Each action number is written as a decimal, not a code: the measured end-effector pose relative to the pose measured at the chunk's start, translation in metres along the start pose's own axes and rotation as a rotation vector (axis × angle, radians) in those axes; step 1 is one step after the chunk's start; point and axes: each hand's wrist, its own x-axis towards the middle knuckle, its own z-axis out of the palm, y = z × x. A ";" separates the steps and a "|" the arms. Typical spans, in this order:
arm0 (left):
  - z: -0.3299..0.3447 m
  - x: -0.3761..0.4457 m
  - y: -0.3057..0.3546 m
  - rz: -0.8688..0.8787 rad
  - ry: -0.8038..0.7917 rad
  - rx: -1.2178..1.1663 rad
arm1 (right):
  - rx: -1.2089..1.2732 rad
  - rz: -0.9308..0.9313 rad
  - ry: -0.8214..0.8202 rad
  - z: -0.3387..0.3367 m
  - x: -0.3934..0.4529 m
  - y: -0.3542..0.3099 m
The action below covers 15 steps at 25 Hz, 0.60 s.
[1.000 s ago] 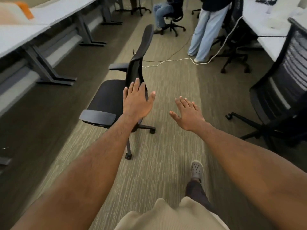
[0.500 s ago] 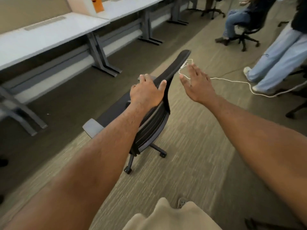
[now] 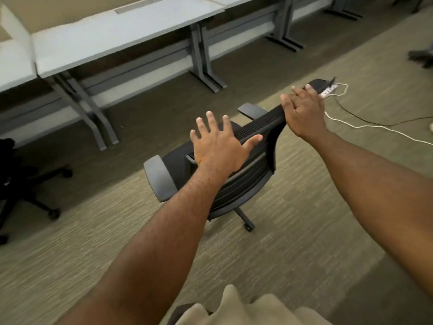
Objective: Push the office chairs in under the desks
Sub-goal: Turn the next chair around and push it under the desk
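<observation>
A black office chair (image 3: 246, 181) with grey armrests stands on the carpet, its seat facing the row of pale grey desks (image 3: 117, 36) across a dark floor strip. I am behind its backrest. My left hand (image 3: 218, 146) is open with fingers spread, palm against the left part of the backrest's top. My right hand (image 3: 304, 113) is further right, fingers curled over the backrest's top edge. The chair is out from under the desk, about a chair's length from its legs (image 3: 93, 113).
Another black chair (image 3: 23, 174) sits at the left edge, near the desks. A white power strip (image 3: 328, 91) with white cable (image 3: 375, 130) and a black cable lie on the carpet beyond the chair. A dark chair base (image 3: 419, 57) shows far right.
My view has swung left toward the desks. My right hand has come down onto the backrest's top edge, and my left hand's fingers have spread open. The people are out of view.
</observation>
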 end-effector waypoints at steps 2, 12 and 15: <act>-0.004 0.016 -0.008 -0.067 -0.038 -0.046 | 0.043 -0.023 0.045 0.013 0.018 -0.012; -0.017 0.132 -0.065 -0.071 -0.079 -0.059 | 0.010 -0.062 0.018 0.069 0.120 -0.053; -0.020 0.170 -0.079 -0.049 -0.136 -0.122 | 0.000 -0.062 0.025 0.088 0.150 -0.061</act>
